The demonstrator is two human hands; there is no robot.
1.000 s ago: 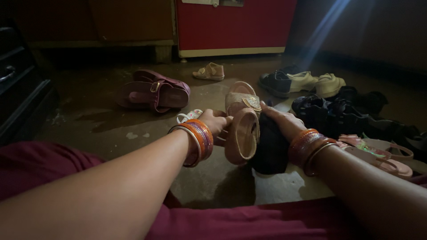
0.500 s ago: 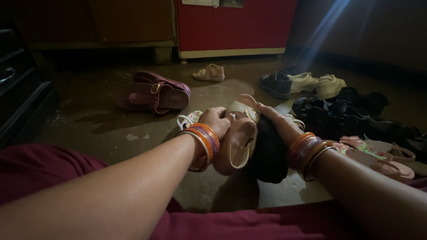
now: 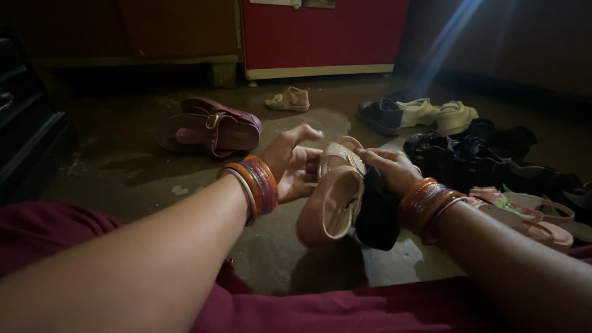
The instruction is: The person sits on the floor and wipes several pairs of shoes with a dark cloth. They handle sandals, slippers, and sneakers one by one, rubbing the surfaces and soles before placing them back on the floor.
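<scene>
A pink sandal (image 3: 333, 200) with a shiny buckle is tilted on its side above the floor in the middle of the view. My right hand (image 3: 385, 169) grips its upper edge together with a black cloth (image 3: 377, 213) that hangs down beside the sole. My left hand (image 3: 290, 163) is just left of the sandal with the palm turned toward it and the fingers spread, holding nothing. Orange and purple bangles sit on both wrists.
A pair of maroon sandals (image 3: 209, 126) lies on the floor at back left, a small pink sandal (image 3: 288, 98) further back. Dark and cream shoes (image 3: 425, 114), black sandals (image 3: 468, 157) and pink sandals (image 3: 524, 213) lie at right. A red cabinet (image 3: 320, 37) stands behind.
My left hand has let go of the pink sandal and opened, drawing back to the left. The sandal has tipped lower, now held by my right hand with the cloth.
</scene>
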